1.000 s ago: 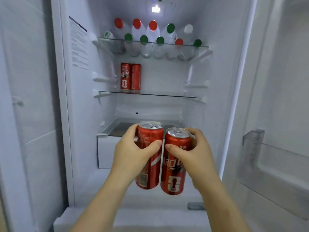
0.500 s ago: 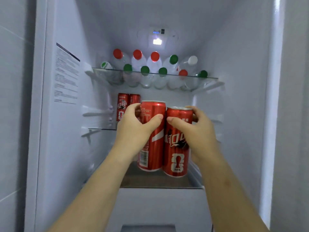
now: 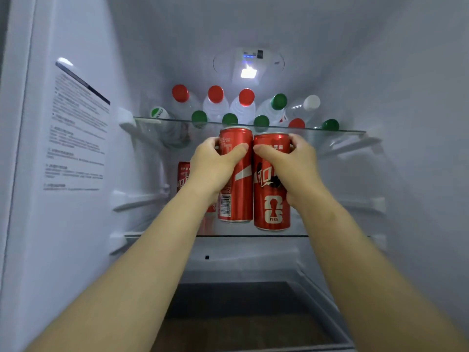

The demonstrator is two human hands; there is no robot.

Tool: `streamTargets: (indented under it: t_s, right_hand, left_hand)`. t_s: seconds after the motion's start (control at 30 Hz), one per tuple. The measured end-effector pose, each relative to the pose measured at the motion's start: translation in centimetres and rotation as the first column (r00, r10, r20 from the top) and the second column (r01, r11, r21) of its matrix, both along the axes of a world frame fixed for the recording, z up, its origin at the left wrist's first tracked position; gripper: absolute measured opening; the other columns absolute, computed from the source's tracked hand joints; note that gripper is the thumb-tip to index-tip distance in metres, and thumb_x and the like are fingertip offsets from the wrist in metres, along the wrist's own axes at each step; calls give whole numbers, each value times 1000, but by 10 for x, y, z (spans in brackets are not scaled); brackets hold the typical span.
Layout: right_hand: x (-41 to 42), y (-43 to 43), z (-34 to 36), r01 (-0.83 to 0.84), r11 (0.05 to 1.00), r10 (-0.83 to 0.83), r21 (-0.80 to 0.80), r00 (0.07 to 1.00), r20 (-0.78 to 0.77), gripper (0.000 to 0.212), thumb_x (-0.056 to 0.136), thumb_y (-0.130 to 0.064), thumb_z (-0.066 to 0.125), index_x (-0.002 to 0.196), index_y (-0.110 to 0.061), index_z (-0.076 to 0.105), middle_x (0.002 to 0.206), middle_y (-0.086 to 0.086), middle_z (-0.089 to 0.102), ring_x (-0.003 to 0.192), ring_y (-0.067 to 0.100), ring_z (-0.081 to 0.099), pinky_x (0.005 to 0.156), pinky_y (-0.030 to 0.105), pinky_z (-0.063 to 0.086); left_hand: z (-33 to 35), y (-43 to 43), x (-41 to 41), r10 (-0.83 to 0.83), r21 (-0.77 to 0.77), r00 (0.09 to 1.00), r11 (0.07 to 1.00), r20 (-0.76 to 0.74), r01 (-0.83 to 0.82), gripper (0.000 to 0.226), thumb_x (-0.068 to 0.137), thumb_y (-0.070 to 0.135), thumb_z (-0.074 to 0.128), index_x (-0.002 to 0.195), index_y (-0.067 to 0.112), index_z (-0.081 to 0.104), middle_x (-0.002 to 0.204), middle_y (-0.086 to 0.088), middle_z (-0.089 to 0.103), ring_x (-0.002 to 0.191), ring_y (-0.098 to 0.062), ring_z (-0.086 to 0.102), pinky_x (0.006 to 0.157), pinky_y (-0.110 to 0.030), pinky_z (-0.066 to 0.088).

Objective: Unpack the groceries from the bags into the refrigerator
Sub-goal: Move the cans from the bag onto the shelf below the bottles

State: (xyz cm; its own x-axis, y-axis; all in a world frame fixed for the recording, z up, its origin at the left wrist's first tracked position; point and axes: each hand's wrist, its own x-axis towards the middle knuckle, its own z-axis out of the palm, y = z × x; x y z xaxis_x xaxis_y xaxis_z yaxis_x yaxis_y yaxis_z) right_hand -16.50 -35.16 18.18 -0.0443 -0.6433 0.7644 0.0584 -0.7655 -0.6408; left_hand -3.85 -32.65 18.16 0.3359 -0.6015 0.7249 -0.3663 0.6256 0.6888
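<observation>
Red cans (image 3: 241, 189) upright, tops up, in left hand (image 3: 215, 163) and right hand (image 3: 286, 163).

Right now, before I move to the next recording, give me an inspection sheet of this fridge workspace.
Surface: middle glass shelf, cans at it, contact unclear.
Job's things: left can and right can upright, side by side; stored can behind, partly hidden.
Clutter: capped bottles lying on top glass shelf.
Grippers: left hand grips left can; right hand grips right can.
Cables: nothing seen.
Surroundings: printed sheet on left wall, lamp lit, drawer below.
</observation>
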Motion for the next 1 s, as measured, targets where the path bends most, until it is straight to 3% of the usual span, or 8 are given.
streamTargets:
  t_s: [0.37, 0.57, 0.67, 0.73, 0.8, 0.9, 1.0]
  right_hand:
    - [11, -53, -7, -15, 995, 17, 96, 1000, -19, 29, 73, -26, 76, 93, -23, 56, 95, 3, 66, 84, 21, 67, 78, 44, 57]
    - [9, -62, -11, -102, 986, 111, 133, 992, -59, 44, 74, -27, 76, 110, -17, 53, 101, 3, 65, 85, 18, 66, 71, 36, 57]
    - [-2, -64, -19, -32, 987, 76, 160, 958, -276, 54, 65, -35, 81, 109, -19, 54, 100, 1, 66, 88, 18, 65, 77, 38, 55]
    - [-8, -65, -28, 24, 986, 44, 164, 916, -400, 43, 64, -36, 80, 99, -25, 57, 97, -2, 68, 90, 18, 66, 84, 40, 54]
    - [-12, -66, -34, -27, 981, 104, 192, 909, -403, 27, 73, -30, 77, 88, -30, 55, 93, -4, 67, 87, 13, 65, 78, 32, 54]
    - [-12, -70, -34, -40, 979, 121, 199, 902, -415, 25, 77, -26, 75, 84, -32, 51, 86, -9, 63, 79, 6, 61, 64, 20, 48]
    - [-8, -77, -29, 24, 978, 81, 208, 874, -480, 22, 78, -28, 74, 88, -29, 55, 89, -8, 64, 77, 5, 60, 62, 18, 46]
  left_hand:
    - [-13, -42, 5, 18, 82, 1000, 996, -10, -17, 25, 83, 33, 67, 103, 23, 56, 97, 0, 65, 89, -19, 64, 81, -39, 54]
    - [-17, -43, 9, 11, 116, 998, 993, 56, -18, 28, 86, 35, 64, 110, 25, 54, 103, 1, 64, 92, -17, 63, 81, -37, 54]
    - [-22, -39, 14, 49, 175, 975, 981, 219, -88, 38, 84, 33, 66, 118, 23, 51, 107, 2, 63, 95, -16, 62, 87, -39, 52]
    - [-26, -36, 18, 89, 191, 948, 970, 305, -152, 47, 80, 33, 70, 122, 23, 50, 111, 4, 63, 98, -15, 62, 89, -39, 51]
    - [-27, -35, 20, 96, 188, 942, 969, 323, -163, 53, 79, 35, 73, 124, 22, 49, 113, 5, 62, 100, -14, 61, 90, -38, 51]
    - [-25, -40, 24, 119, 187, 925, 962, 361, -197, 54, 78, 35, 73, 125, 20, 48, 109, 6, 60, 92, -11, 58, 78, -28, 50]
    - [-21, -54, 26, 222, 204, 838, 909, 499, -363, 60, 77, 47, 69, 125, 18, 47, 116, 1, 57, 95, -15, 58, 73, -28, 49]
